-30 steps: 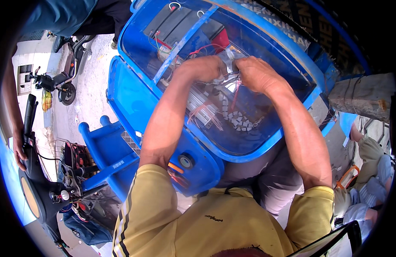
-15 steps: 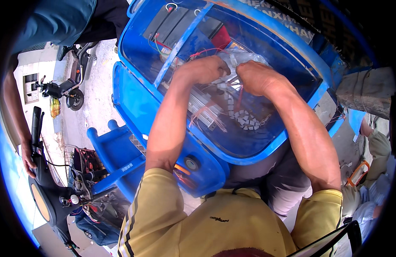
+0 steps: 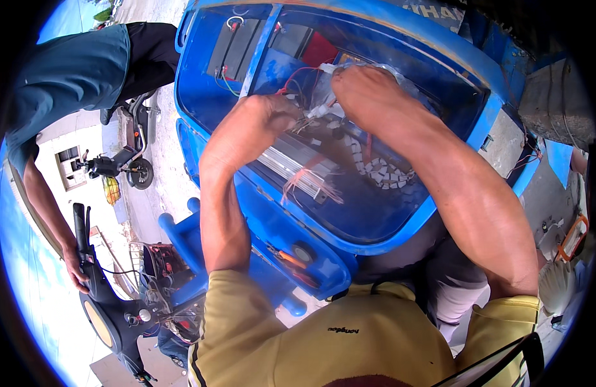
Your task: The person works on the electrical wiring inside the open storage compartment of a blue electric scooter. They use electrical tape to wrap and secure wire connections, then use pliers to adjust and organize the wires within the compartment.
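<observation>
My right hand [image 3: 364, 87] is closed on a crumpled clear plastic bag [image 3: 407, 84] inside an open blue compartment [image 3: 401, 226]. To its left, my left hand [image 3: 262, 122] is bent with its fingers drawn together among thin wires and small whitish bits; what they pinch is too small to make out. Below the left hand lies a finned silver metal housing [image 3: 301, 166] with a bundle of pinkish wires [image 3: 307, 182] across its end. Small white blocks [image 3: 387, 174] lie scattered on the compartment floor. Red wire [image 3: 298, 76] runs beside the bag.
Dark batteries [image 3: 237, 48] sit beyond a blue crossbar [image 3: 259, 51]. A blue tray [image 3: 298, 248] holding tape and an orange-handled tool adjoins the compartment. At the left a person [image 3: 72, 77] holds a scooter handlebar [image 3: 84, 258]. A concrete post [image 3: 559, 100] stands at the right.
My left hand has moved left and slightly down, away from the right hand. The right hand has shifted left and up with the bag. The whole view has also shifted.
</observation>
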{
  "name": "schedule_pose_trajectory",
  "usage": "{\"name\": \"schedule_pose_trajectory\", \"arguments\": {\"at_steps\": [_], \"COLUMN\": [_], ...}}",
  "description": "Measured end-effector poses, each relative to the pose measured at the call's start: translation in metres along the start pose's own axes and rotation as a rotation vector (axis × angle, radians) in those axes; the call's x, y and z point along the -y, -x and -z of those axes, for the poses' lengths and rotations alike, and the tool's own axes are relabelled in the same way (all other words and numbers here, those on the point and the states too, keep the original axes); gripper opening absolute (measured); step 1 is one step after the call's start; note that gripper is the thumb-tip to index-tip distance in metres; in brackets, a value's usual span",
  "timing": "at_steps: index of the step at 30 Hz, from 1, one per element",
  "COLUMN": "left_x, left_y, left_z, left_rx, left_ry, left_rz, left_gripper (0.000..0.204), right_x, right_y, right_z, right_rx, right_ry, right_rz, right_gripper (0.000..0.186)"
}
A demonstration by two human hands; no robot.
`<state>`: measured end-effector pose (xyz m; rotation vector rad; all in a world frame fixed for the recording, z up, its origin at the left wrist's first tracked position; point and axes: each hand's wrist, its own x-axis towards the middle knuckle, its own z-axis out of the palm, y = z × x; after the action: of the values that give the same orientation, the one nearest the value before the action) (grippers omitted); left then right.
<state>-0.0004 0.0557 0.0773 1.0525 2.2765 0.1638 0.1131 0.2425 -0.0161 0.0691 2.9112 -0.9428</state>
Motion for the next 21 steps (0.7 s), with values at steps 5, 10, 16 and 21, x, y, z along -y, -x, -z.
{"name": "schedule_pose_trajectory", "arguments": {"at_steps": [5,10,16,21], "left_x": [0.007,0.037,0.061,0.088], "left_y": [0.029,0.037,0.038,0.035], "left_z": [-0.014,-0.038,-0.046,-0.036], "left_rx": [-0.343,-0.668,-0.975,-0.823], "left_ry": [-0.131,-0.049,0.222,0.313], "left_rz": [0.071,0.029,0.121,0.213], "left_gripper": [0.016,0.01,0.016,0.028], "right_x": [0.009,0.01,0.007,0.015], "right_y": [-0.002,-0.001,-0.001,0.008], "right_z": [0.011,0.007,0.01,0.023], "right_rx": [0.01,-0.037,0.239,0.298], "right_ry": [-0.007,0.093,-0.005,-0.035], "right_rz": [-0.025,-0.005,0.0,0.004], "right_gripper": [0.022,0.024,0.03,0.028]}}
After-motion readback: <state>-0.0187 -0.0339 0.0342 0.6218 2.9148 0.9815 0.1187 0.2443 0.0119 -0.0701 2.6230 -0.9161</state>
